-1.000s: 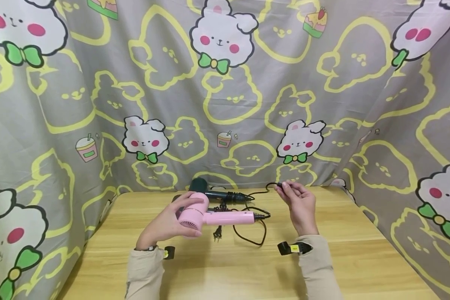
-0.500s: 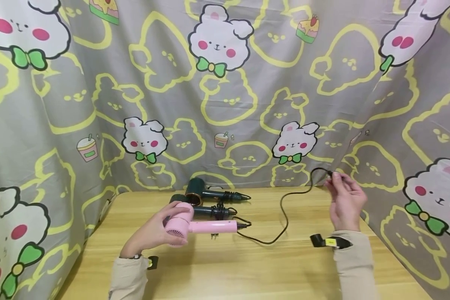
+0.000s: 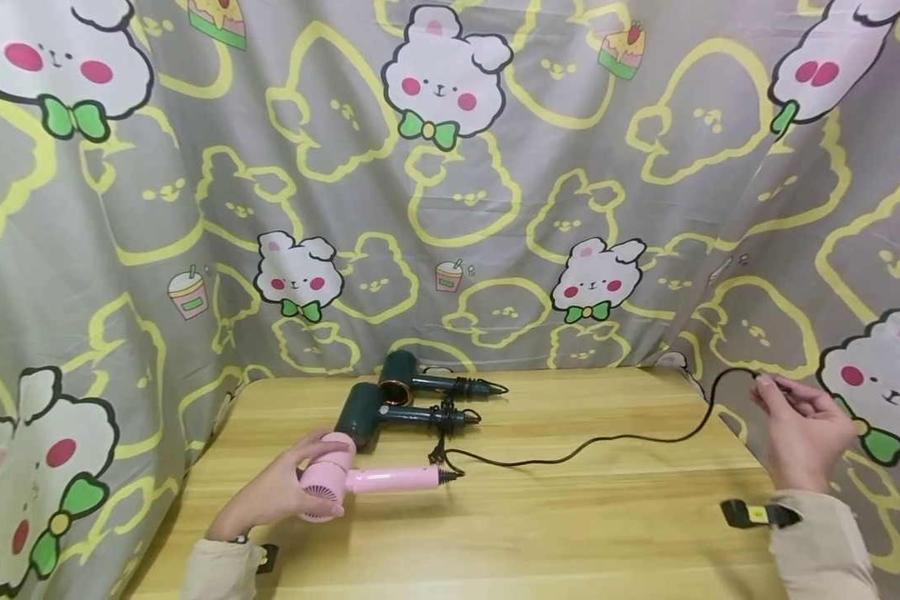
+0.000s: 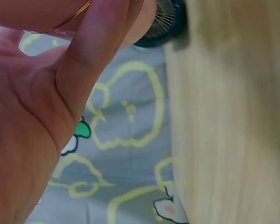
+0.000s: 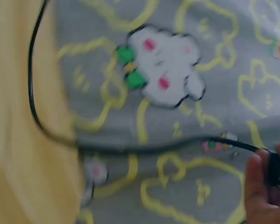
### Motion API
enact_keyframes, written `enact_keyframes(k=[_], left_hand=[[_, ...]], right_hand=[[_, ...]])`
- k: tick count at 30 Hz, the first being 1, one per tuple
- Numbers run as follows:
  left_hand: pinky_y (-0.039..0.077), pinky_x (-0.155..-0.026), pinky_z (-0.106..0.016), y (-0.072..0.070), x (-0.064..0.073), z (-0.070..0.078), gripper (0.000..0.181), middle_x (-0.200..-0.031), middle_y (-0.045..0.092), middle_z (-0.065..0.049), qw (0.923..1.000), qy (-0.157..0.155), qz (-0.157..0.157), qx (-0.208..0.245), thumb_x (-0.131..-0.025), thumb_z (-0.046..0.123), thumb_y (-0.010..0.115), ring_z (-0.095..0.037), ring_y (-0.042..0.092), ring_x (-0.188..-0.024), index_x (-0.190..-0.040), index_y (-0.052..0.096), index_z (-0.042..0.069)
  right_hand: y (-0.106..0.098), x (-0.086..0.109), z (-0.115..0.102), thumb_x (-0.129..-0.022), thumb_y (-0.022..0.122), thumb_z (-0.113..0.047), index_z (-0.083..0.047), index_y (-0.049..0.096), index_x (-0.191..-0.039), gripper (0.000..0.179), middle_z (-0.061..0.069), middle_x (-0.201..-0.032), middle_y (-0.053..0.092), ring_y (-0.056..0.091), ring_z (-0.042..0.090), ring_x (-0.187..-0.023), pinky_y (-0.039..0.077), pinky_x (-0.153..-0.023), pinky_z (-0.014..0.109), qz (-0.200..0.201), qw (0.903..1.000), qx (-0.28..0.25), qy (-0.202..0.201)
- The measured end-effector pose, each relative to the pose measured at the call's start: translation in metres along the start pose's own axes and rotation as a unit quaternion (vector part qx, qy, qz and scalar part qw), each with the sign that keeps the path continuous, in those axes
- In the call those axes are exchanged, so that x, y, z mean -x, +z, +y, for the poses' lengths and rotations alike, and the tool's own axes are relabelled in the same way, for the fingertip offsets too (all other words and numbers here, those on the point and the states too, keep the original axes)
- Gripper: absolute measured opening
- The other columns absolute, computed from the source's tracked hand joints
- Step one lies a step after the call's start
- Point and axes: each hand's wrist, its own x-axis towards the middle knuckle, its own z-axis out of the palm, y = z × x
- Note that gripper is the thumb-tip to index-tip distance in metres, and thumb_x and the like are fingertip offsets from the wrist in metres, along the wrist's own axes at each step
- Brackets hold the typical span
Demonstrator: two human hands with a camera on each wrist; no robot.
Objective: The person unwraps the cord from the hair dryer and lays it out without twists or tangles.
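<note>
My left hand (image 3: 285, 492) grips the head of a pink hair dryer (image 3: 393, 478), whose handle points right just above the table. In the left wrist view the thumb and palm wrap the pink head (image 4: 140, 25). Off to the right, my right hand (image 3: 806, 429) pinches the end of the dryer's black cord (image 3: 607, 437), which runs in a long loose curve between the two hands. The right wrist view shows a dark plug (image 5: 276, 169) between the fingertips, partly hidden by them.
Two dark green hair dryers lie behind the pink one, the nearer (image 3: 362, 414) and the farther (image 3: 401, 375), with cords wound around their handles. The wooden table (image 3: 570, 517) ends at a patterned grey curtain (image 3: 495, 208) at the back and sides.
My right hand has moved far right with the cord end, drawing the bunched cord out into a long line. My left hand and the pink dryer have shifted left and nearer.
</note>
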Motion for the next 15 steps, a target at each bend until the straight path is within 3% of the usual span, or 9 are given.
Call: enact_keyframes(k=[1,2,3,4,6,8,9,11,15], left_hand=[[0.058,-0.068,-0.031,0.0,0.001,-0.003,0.083,-0.167,0.019,-0.03,1.0,-0.001,-0.004,-0.002,-0.07,0.027,0.096,-0.026,0.066,-0.098,-0.144,0.059,0.023],[0.057,-0.068,-0.031,0.001,0.003,-0.005,0.083,-0.167,0.019,-0.03,1.0,-0.003,-0.005,-0.004,-0.07,0.026,0.096,-0.027,0.067,-0.1,-0.144,0.058,0.022],[0.057,-0.069,-0.03,0.001,0.004,-0.008,0.083,-0.167,0.02,-0.031,1.0,-0.005,-0.005,-0.006,-0.07,0.026,0.096,-0.032,0.065,-0.106,-0.144,0.059,0.022],[0.056,-0.069,-0.03,0.001,0.006,-0.011,0.082,-0.166,0.021,-0.032,0.9999,-0.005,-0.003,-0.01,-0.07,0.026,0.096,-0.037,0.063,-0.112,-0.143,0.059,0.022],[0.056,-0.069,-0.029,0.001,0.008,-0.015,0.081,-0.165,0.023,-0.033,0.9998,-0.003,0.001,-0.02,-0.069,0.027,0.097,-0.044,0.058,-0.119,-0.142,0.06,0.022],[0.054,-0.07,-0.028,0.0,0.011,-0.019,0.081,-0.164,0.025,-0.034,0.9996,0.0,0.004,-0.028,-0.069,0.027,0.097,-0.051,0.052,-0.127,-0.141,0.061,0.021],[0.054,-0.071,-0.027,-0.001,0.012,-0.021,0.08,-0.163,0.026,-0.035,0.9994,0.003,0.006,-0.033,-0.069,0.028,0.097,-0.054,0.051,-0.129,-0.14,0.061,0.02],[0.053,-0.071,-0.026,-0.002,0.013,-0.025,0.079,-0.162,0.027,-0.036,0.9992,0.007,0.005,-0.039,-0.069,0.028,0.096,-0.058,0.047,-0.131,-0.14,0.061,0.019],[0.053,-0.073,-0.028,-0.004,0.013,-0.03,0.079,-0.161,0.027,-0.038,0.9984,0.013,0.007,-0.055,-0.069,0.03,0.097,-0.063,0.042,-0.134,-0.139,0.062,0.019]], right_hand=[[-0.011,0.0,-0.003,-0.081,0.08,0.011,0.002,0.076,-0.089,0.013,0.002,-0.069,0.077,0.073,0.011,-0.057,0.058,-0.059,0.02,-0.012,0.9969,0.076,0.014],[-0.021,0.001,-0.006,-0.084,0.081,0.003,-0.003,0.078,-0.089,0.009,-0.005,-0.067,0.076,0.072,0.006,-0.056,0.057,-0.06,0.016,-0.029,0.9851,0.167,0.029],[-0.032,0.003,-0.01,-0.088,0.08,-0.006,-0.008,0.079,-0.09,0.004,-0.012,-0.065,0.074,0.07,0.002,-0.056,0.054,-0.06,0.013,-0.053,0.9622,0.264,0.038],[-0.041,0.005,-0.013,-0.09,0.079,-0.013,-0.011,0.079,-0.091,0.003,-0.018,-0.064,0.072,0.068,-0.001,-0.056,0.051,-0.059,0.012,-0.082,0.9288,0.359,0.045],[-0.058,0.009,-0.019,-0.093,0.076,-0.025,-0.011,0.077,-0.094,0.014,-0.02,-0.063,0.071,0.064,-0.005,-0.056,0.047,-0.057,0.014,-0.148,0.8417,0.519,0.019],[-0.069,0.013,-0.023,-0.094,0.073,-0.028,-0.005,0.076,-0.095,0.024,-0.015,-0.066,0.072,0.062,-0.003,-0.057,0.045,-0.055,0.02,-0.208,0.7595,0.616,-0.024],[-0.074,0.015,-0.025,-0.094,0.072,-0.027,-0.002,0.074,-0.096,0.026,-0.011,-0.068,0.073,0.06,-0.001,-0.058,0.045,-0.054,0.023,-0.235,0.7237,0.648,-0.037],[-0.081,0.019,-0.029,-0.091,0.072,-0.022,0.002,0.071,-0.094,0.024,-0.002,-0.071,0.074,0.061,0.004,-0.058,0.044,-0.055,0.027,-0.288,0.665,0.687,-0.049],[-0.096,0.028,-0.027,-0.087,0.074,-0.018,0.005,0.065,-0.099,0.027,0.001,-0.078,0.074,0.064,0.015,-0.065,0.048,-0.06,0.037,-0.381,0.568,0.729,0.026]])
